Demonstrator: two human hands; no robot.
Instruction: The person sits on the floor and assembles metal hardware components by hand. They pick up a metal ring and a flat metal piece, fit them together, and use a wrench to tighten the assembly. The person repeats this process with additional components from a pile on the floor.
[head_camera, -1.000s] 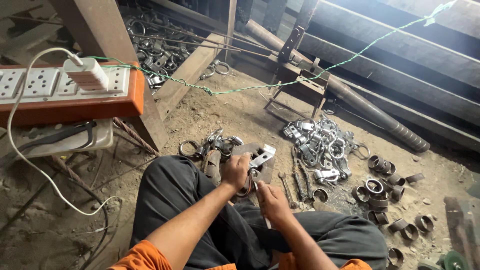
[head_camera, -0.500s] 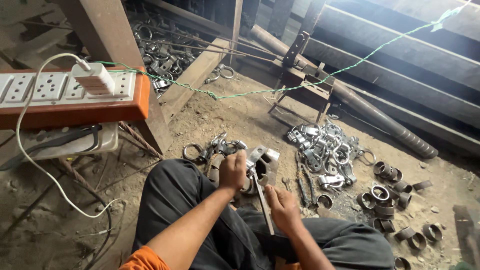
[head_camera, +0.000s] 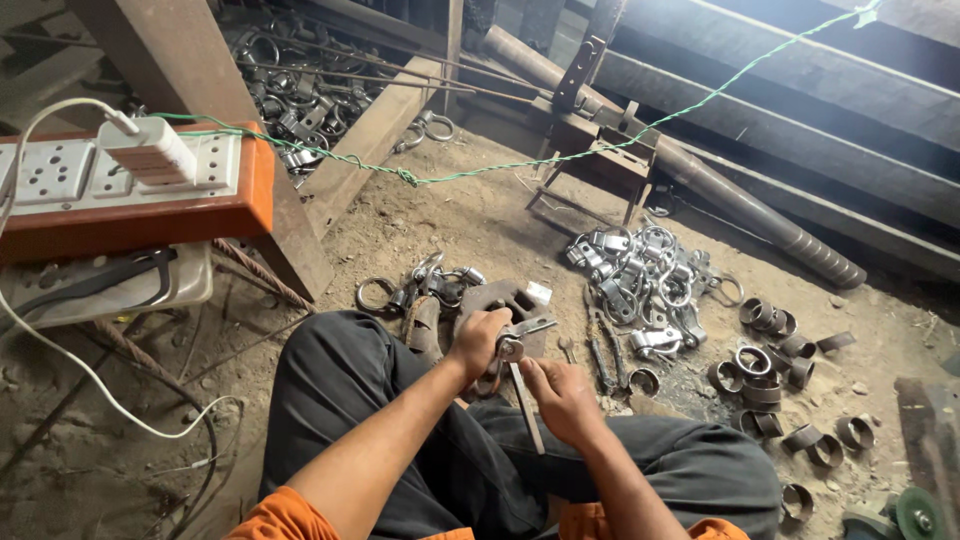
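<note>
Left hand (head_camera: 478, 338) on metal clamp (head_camera: 516, 330), right hand (head_camera: 560, 390) around flat bar (head_camera: 527, 410)

Dirt floor (head_camera: 470, 225), scattered metal rings (head_camera: 775, 365)

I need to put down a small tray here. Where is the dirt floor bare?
Bare dirt lies between the green cord and the clamp pile. Crowded: around both hands, and right, among the metal rings.

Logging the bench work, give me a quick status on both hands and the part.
Left hand gripping the metal clamp piece. Right hand holding a thin metal rod against it. Pile of clamps and cut rings lie alongside, apart from the hands.
</note>
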